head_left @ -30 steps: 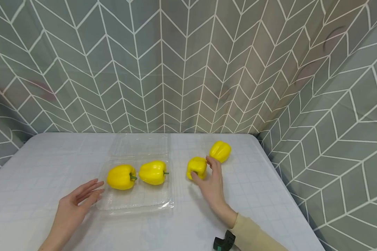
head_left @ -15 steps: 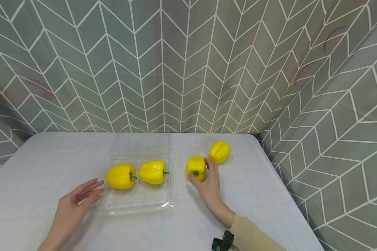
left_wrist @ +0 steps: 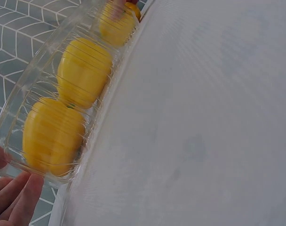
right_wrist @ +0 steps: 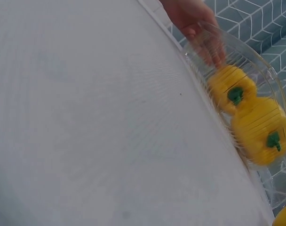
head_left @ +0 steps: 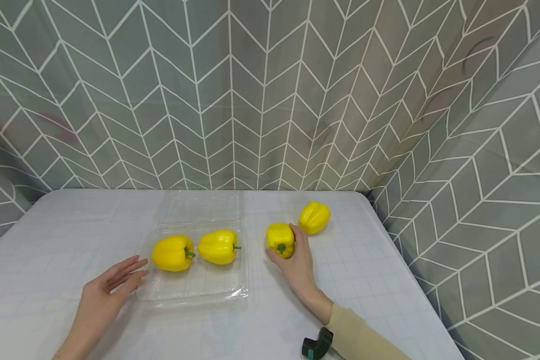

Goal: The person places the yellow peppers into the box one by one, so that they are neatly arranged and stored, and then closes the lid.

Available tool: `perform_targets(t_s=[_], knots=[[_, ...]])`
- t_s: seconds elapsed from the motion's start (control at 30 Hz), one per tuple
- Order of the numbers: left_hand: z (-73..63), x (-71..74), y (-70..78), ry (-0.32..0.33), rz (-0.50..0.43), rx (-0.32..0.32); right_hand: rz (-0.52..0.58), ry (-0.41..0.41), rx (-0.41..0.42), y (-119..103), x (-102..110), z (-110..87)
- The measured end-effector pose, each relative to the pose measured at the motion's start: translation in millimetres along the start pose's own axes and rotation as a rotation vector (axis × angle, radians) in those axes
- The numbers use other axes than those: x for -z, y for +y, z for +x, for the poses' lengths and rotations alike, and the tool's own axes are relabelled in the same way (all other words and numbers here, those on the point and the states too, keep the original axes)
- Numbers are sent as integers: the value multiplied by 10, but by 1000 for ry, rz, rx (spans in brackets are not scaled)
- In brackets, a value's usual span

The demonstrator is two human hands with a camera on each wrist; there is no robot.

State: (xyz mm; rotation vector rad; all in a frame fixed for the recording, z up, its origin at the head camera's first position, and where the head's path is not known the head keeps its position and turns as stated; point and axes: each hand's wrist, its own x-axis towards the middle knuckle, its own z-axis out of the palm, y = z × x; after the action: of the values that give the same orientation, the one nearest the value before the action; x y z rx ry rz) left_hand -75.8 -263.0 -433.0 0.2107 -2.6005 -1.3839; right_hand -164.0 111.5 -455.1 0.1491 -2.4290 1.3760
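My right hand [head_left: 297, 262] grips a yellow bell pepper [head_left: 279, 236] on the table, thumb at its front left and fingers on its right side. Its green stem faces the front. Just behind it lies another yellow bell pepper [head_left: 315, 217]. A clear plastic clamshell container [head_left: 198, 290] lies with its lid folded back. Inside it, two yellow bell peppers rest on their sides, a left one [head_left: 171, 253] and a right one [head_left: 217, 247], stems to the right. My left hand [head_left: 102, 297] has its extended fingertips at the container's left edge, also seen in the left wrist view.
The transparent lid [head_left: 200, 206] lies flat toward the back edge of the white-covered table [head_left: 72, 225]. A patterned curtain [head_left: 247, 100] hangs behind and along the right side. A black wrist device [head_left: 317, 344] shows beside the right sleeve [head_left: 360, 332].
My right hand has shifted slightly left and settled around the nearer pepper, whose stem has come into sight at the front. The left hand and the container stay nearly where they were.
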Motion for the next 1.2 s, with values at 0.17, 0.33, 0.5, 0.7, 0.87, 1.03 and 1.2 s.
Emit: perform_targets(t_s=[0.17, 0.33, 0.5, 0.7, 0.87, 1.03, 1.2], knots=[[0, -5, 0, -2, 9, 0, -5, 11, 30, 18, -2, 3], [-1, -5, 0, 0, 8, 3, -2, 8, 40, 21, 1, -2], [1, -13, -12, 3, 19, 0, 2, 5, 36, 25, 0, -7], [2, -15, -33, 0, 23, 2, 7, -6, 26, 39, -13, -4], [1, -7, -33, 0, 24, 1, 2, -18, 25, 54, -28, -1], [4, -8, -34, 2, 23, -2, -2, -25, 33, 52, -27, -7], [5, -9, -31, 5, 15, -13, -2, -17, 40, 59, -20, -12]])
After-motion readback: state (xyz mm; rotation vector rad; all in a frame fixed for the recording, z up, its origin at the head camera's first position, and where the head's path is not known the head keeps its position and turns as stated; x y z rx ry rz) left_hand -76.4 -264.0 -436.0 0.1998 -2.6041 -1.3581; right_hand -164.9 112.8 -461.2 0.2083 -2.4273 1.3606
